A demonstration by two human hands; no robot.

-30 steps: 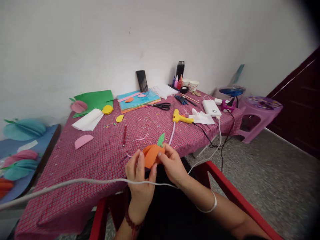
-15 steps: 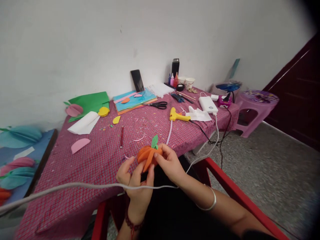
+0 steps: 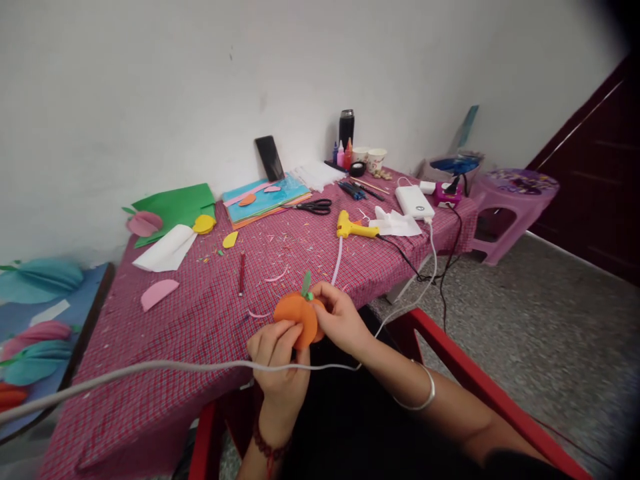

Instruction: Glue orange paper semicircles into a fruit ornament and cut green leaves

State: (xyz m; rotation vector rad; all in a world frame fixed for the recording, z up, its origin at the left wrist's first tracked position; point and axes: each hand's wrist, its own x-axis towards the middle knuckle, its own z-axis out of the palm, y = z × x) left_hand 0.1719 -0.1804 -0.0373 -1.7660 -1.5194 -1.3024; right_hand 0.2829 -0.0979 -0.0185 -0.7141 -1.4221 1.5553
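An orange paper pumpkin (image 3: 293,309) with folded, rounded panels and a green paper leaf (image 3: 307,284) at its top is held over the table's near edge. My left hand (image 3: 281,357) grips its lower side, fingers in front of a panel and thumb underneath. At the upper right, my right hand (image 3: 341,320) pinches it close to the leaf; its fingertips are partly hidden by the paper. A pale cable (image 3: 190,365) runs across the view in front of my left hand. Beyond the pumpkin lies a yellow glue gun (image 3: 354,227) with a glue stick pointing towards me.
On the checked tablecloth (image 3: 195,333) lie scissors (image 3: 315,206), a red pencil (image 3: 242,273), a pink paper piece (image 3: 159,293), coloured sheets (image 3: 270,197) and scraps. A white power bank (image 3: 414,202) sits to the right. Finished paper shapes rest on a blue board (image 3: 90,293) at left.
The pumpkin has turned so a broad orange panel faces me. My left hand's fingers have closed in over its front; my right hand stays by the leaf. The view shifted slightly.
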